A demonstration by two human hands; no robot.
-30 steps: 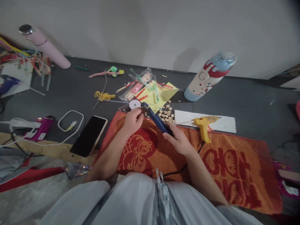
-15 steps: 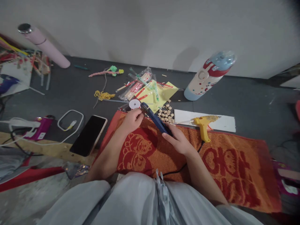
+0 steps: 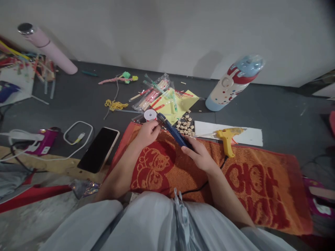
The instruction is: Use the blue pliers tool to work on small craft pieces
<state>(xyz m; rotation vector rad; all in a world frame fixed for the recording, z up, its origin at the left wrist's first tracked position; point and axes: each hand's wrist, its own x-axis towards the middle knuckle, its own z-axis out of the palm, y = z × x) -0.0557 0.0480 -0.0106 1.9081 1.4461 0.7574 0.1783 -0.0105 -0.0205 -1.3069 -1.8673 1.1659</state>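
My right hand (image 3: pixel 199 155) is wrapped round the handles of a dark blue hand tool (image 3: pixel 176 136), which looks like a cutter. The tool slants up and left over the towel, its dark head pointing away from me. Close to that head, my left hand (image 3: pixel 149 132) is closed, thumb and fingertips pinched together. Whatever lies between its fingertips is too small to make out. Just beyond the left hand stands a white spool (image 3: pixel 150 115). Several short wooden pieces (image 3: pixel 185 126) are heaped right of the tool, beside a yellow paper sheet (image 3: pixel 192 99).
An orange-red towel (image 3: pixel 199 174) covers the front edge. A yellow glue gun (image 3: pixel 227 139) rests on a white strip (image 3: pixel 251 137) at right. Behind stand a patterned bottle (image 3: pixel 230 85) and a packet of sticks (image 3: pixel 154 92). Left are a phone (image 3: pixel 98 150), white cable (image 3: pixel 78 122) and pink flask (image 3: pixel 52 50).
Both hands and the blue tool keep nearly the same places. The whole view has shifted very slightly.
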